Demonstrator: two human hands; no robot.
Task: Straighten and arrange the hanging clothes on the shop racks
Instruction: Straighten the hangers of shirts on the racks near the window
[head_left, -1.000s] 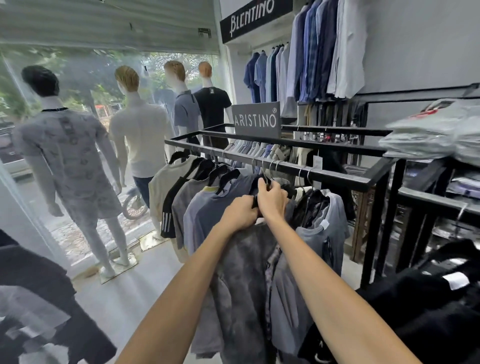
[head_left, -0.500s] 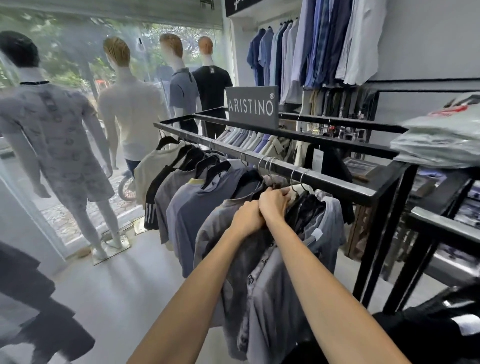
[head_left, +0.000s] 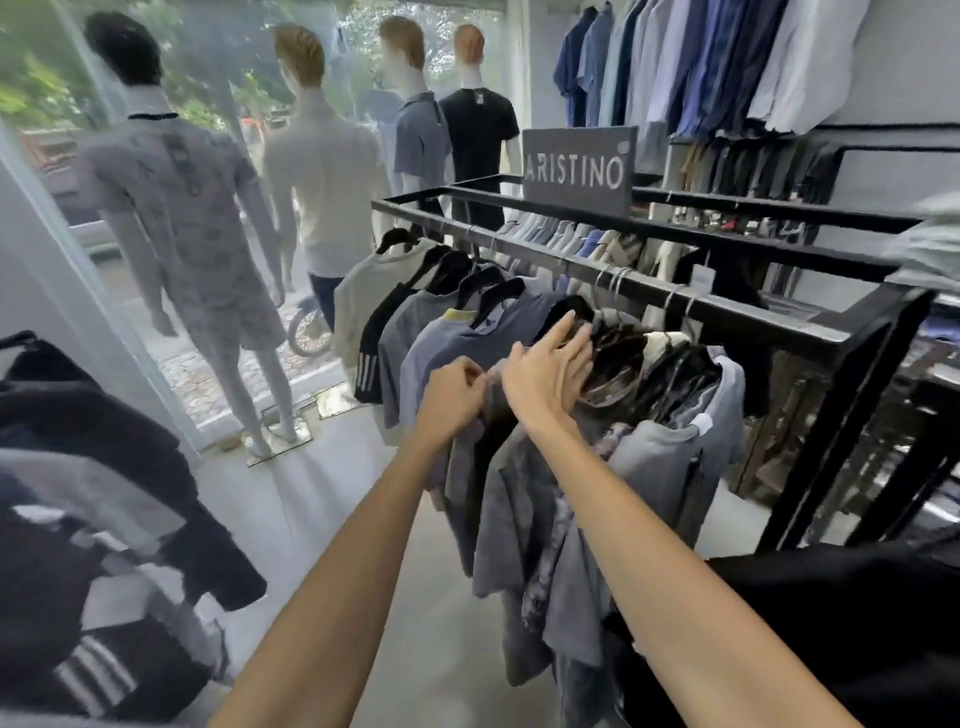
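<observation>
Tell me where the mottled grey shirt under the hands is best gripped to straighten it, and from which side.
Probably at the shoulder seams near the collar. The mottled grey shirt hangs from the front rail with its shoulder edge facing the aisle, packed between neighbours. Come from the aisle side, above: the left hand already pinches its top fabric, while the right hand lies open over the hanger.

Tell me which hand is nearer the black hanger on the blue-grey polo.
Right. The right hand has fingertips touching that black hanger; the left hand sits lower, pinching grey shirt fabric.
</observation>
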